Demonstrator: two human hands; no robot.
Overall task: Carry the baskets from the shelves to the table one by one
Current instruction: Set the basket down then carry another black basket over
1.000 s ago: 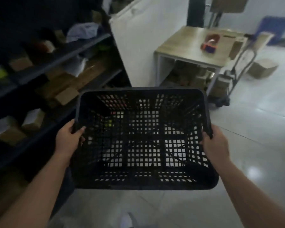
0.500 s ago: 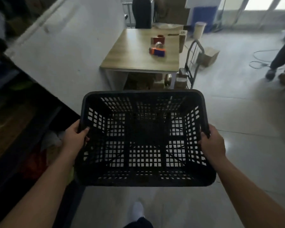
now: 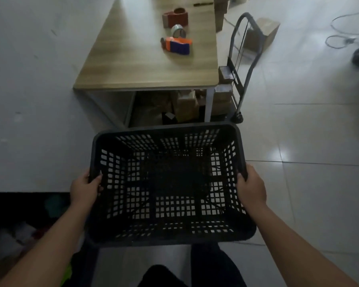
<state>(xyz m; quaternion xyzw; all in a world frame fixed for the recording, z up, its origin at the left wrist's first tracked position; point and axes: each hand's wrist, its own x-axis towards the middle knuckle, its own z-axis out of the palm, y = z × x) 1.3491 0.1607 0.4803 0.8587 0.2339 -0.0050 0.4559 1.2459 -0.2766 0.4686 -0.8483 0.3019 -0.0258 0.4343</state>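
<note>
While both hands gripped the black basket (image 3: 170, 183) by its side rims, the left hand (image 3: 84, 188) wrapped over the left rim and the right hand (image 3: 251, 186) over the right, it hung level in the air, short of the table (image 3: 145, 65) and below the near edge. It looked empty, though its dark floor was hard to read.

Near the far right of the tabletop lay an orange-and-blue tape dispenser (image 3: 177, 44), a tape roll (image 3: 178, 31) and a red dispenser (image 3: 175, 17); the near half was bare. The chief risk, as I judged it, was catching the basket's far wall on the near table edge if it was not raised enough, or pushing it far enough in to knock the dispensers. A hand trolley (image 3: 243, 65) stood just beside the right edge and could snag a foot.

Boxes under the table were dim, and the table's far edge was cut off.
</note>
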